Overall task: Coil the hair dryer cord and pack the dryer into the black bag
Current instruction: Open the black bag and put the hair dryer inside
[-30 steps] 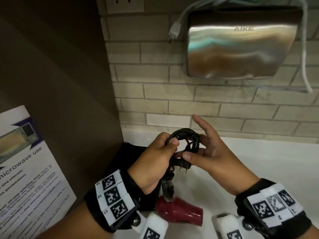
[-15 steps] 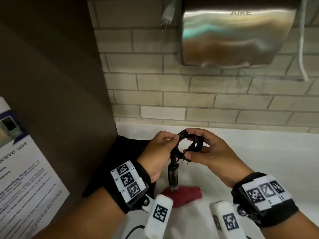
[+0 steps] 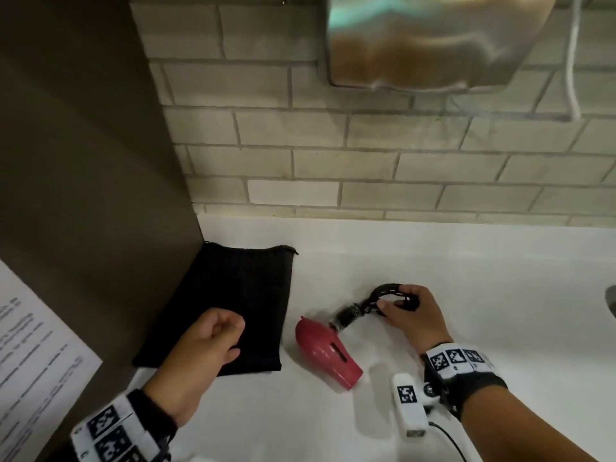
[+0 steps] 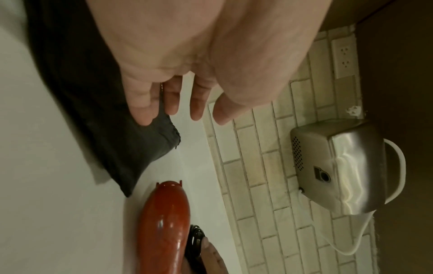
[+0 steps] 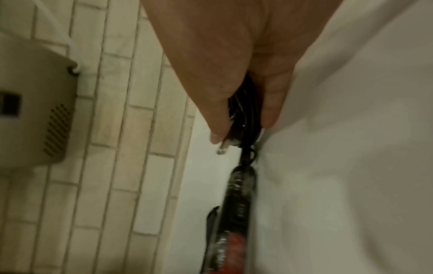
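Observation:
The red hair dryer [image 3: 328, 353] lies on its side on the white counter [image 3: 466, 295], with its black handle [image 3: 346, 316] pointing back and right. My right hand [image 3: 400, 305] grips the coiled black cord [image 3: 383, 290] just beyond the handle, low on the counter. In the right wrist view thumb and fingers pinch the coil [image 5: 243, 111], and a plug pin sticks out below. The black bag [image 3: 246, 295] lies flat to the left of the dryer. My left hand [image 3: 213, 341] hovers over the bag's near end, fingers relaxed [image 4: 182, 103] and holding nothing.
A dark partition [image 3: 83, 161] stands right beside the bag on the left, with a printed sheet [image 3: 33, 361] on it. A steel hand dryer [image 3: 433, 38] with a white cable [image 3: 575, 61] hangs on the brick wall. A sink rim [image 3: 611, 301] shows far right.
Both hands held the coil up with the dryer hanging. Now the dryer lies on the counter, the right hand alone holds the coil, and the left has let go and moved over the bag.

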A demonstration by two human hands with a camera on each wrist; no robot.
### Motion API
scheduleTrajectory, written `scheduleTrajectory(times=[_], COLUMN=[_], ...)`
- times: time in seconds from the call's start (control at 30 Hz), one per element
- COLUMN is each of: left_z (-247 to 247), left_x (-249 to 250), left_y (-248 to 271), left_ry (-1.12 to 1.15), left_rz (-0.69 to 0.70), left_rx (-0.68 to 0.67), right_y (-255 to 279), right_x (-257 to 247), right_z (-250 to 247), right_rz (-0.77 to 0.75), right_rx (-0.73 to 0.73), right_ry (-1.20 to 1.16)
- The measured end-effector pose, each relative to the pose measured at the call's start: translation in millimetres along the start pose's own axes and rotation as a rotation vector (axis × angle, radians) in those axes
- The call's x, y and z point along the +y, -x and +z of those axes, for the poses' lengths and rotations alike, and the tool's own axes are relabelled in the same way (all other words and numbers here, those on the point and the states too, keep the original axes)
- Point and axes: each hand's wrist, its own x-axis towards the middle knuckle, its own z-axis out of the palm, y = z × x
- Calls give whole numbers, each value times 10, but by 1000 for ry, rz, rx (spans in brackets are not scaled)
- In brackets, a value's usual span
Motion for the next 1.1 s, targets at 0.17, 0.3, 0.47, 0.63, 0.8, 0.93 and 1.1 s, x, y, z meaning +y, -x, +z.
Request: scheduleTrajectory(times=[0.17, 0.3, 0.47, 0.63, 0.8, 0.93, 1.1], left_z=[-90, -129, -195, -172, -149, -120, -117], left_x=[-83, -54, 114, 287, 427, 463, 245], left_y=[16, -20, -232, -655, -1347, -1919, -2457], left_ry=[-28, -53, -139, -303, -570, -915, -1012], left_rz=[16, 26, 25, 46, 54, 64, 78], left_rx=[48, 71, 38, 3, 10, 8, -44], right_y=[-111, -176, -76, 113, 173, 89, -127], right_x=[-62, -87, -278, -527, -752, -911, -951], right_z=[-40, -120, 4, 397, 939, 1351, 1643], right_rz=[2, -17, -164, -371, -458, -449, -386], right_rx=[14, 6, 20, -108, -417, -556, -593], right_ry=[502, 593, 536, 525, 506, 529, 490])
